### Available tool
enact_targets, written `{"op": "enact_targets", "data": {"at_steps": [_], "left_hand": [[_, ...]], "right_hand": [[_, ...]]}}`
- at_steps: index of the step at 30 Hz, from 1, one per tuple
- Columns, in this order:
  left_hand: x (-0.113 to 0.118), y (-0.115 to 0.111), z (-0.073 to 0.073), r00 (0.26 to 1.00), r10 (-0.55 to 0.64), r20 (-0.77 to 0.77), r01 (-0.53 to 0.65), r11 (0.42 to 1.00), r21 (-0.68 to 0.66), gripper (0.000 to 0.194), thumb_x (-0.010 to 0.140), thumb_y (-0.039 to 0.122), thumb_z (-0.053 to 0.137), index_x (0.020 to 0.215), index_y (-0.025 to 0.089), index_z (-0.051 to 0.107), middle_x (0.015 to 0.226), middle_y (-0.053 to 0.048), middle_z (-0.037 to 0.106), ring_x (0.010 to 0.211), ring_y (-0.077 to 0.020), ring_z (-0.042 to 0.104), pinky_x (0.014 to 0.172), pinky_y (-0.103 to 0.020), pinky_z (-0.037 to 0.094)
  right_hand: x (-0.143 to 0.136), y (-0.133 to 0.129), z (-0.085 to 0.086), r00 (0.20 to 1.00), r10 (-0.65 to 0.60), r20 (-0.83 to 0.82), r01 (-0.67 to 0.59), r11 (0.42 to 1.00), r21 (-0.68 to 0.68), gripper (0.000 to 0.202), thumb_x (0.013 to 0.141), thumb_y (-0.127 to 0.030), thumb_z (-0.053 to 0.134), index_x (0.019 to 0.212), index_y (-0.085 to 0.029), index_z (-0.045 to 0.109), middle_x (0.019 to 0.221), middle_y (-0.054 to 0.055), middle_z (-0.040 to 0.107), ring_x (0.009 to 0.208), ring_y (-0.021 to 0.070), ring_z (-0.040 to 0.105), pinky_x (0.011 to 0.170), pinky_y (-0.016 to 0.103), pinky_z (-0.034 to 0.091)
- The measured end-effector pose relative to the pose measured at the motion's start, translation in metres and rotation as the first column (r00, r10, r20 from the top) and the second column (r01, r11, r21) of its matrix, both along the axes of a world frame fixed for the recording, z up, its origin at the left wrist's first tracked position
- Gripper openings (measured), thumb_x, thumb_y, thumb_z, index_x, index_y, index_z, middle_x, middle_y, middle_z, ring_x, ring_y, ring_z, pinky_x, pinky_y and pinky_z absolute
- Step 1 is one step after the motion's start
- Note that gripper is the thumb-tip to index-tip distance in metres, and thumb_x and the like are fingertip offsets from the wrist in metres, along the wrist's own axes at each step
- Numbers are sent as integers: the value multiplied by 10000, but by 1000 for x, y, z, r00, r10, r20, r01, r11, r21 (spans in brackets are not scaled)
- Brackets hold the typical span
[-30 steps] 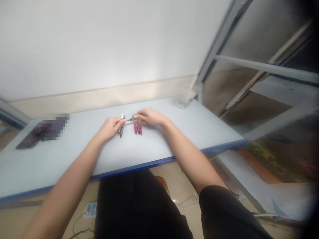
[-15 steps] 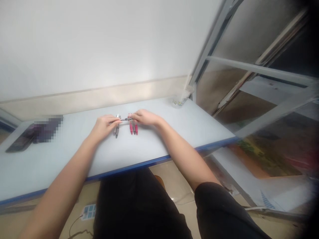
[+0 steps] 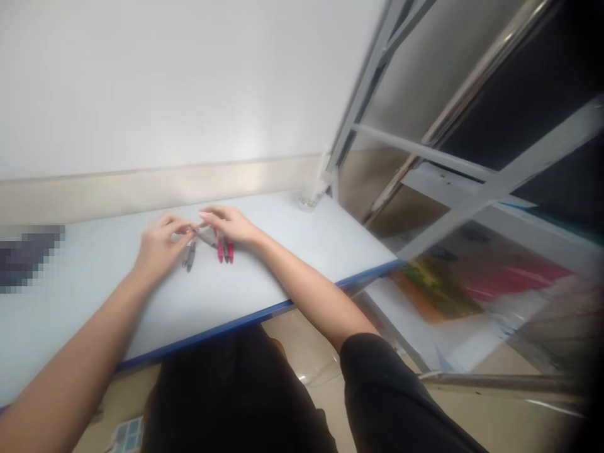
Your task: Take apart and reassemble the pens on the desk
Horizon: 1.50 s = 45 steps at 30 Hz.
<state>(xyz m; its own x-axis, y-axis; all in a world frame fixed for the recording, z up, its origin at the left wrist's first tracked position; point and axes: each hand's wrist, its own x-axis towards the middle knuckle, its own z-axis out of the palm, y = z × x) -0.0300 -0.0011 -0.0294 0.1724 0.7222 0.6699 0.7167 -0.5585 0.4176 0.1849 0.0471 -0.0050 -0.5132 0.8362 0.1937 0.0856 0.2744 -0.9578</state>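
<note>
Between thumb and fingers, my left hand (image 3: 163, 245) pinches one end of a grey pen (image 3: 206, 238), which slants down to the right over the table. My right hand (image 3: 231, 224) hovers just above that pen, fingers stretched to the left and close to the left fingertips, seemingly holding nothing. Beneath my left fingers lies another grey pen (image 3: 190, 258), with a lighter slim one right beside it. Under my right hand are a red pen (image 3: 219, 251), a dark pen (image 3: 225, 253) and a second red pen (image 3: 231, 253), side by side, their upper ends hidden.
A clear patterned cup (image 3: 309, 200) with a white stick stands at the table's back right corner. At the left is a blurred-out dark item (image 3: 28, 258). The white table (image 3: 264, 207) has a blue front edge; a metal-framed rack (image 3: 425, 151) stands to the right.
The view has turned right, so things sit further left. The pen, level between both hands before, now slants from my left hand alone; my right fingers have come off it and opened.
</note>
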Motion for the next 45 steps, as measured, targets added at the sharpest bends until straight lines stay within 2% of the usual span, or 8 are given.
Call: {"op": "enact_targets", "data": {"at_steps": [6,8,12,18,21,29,34,45], "left_hand": [[1,4,-3,999,-9,38,8,999,39,73,911,293,676,902,288,749,900,18,743,866,-210,718,816,-346,546],[1,3,-4,999,0,42,-1,1000,29,80,905,296,669,900,284,747,904,12,747,869,-215,720,831,-356,549],[4,0,-5,998,-55,21,57,997,-57,126,926,292,640,950,253,758,951,-31,749,872,-222,717,871,-368,563],[10,-1,-2,988,-155,3,154,978,-143,235,1017,306,568,1069,226,783,1065,-78,754,1029,-239,715,996,-381,558],[11,0,-2,981,-196,14,196,971,-133,250,1040,283,533,1112,218,764,1125,-89,740,1061,-235,704,1014,-388,548],[8,3,-5,1000,11,0,-10,971,-238,207,989,327,579,1089,209,717,850,-27,660,730,-194,593,756,-337,494],[8,2,-7,997,65,-41,-75,941,-329,199,990,359,551,1007,233,704,676,20,573,610,-189,553,653,-321,419],[15,-4,-1,963,145,-227,-239,849,-472,184,987,363,619,1060,219,709,796,-31,713,778,-242,679,720,-321,442]], "right_hand": [[-22,19,7,983,179,46,-175,981,-87,113,1032,-175,655,924,-159,687,785,10,723,802,147,692,753,235,565],[-25,18,5,988,155,15,-152,978,-143,20,1013,-140,668,1010,-160,672,740,-5,713,750,144,689,702,224,556],[-23,9,0,997,48,-62,-61,975,-214,182,998,-98,654,1157,-175,612,651,-54,666,595,109,615,576,180,497],[-17,15,8,995,94,44,-76,948,-308,160,918,-74,671,1061,-147,680,574,-52,608,465,93,521,448,178,423],[-16,23,6,997,58,59,-36,948,-315,302,856,-38,673,1131,-158,696,564,-58,602,429,93,459,395,189,345],[-4,32,-22,999,-27,-44,13,960,-278,291,947,-116,634,1235,-160,635,573,-68,587,399,89,414,392,193,338],[0,31,-18,992,-69,-101,49,981,-187,205,946,-140,675,1143,-172,627,579,-71,590,447,110,540,470,201,466],[-4,28,-19,987,-91,-130,77,991,-109,150,942,-238,702,1055,-170,629,594,-65,585,493,122,599,493,215,463]]}}
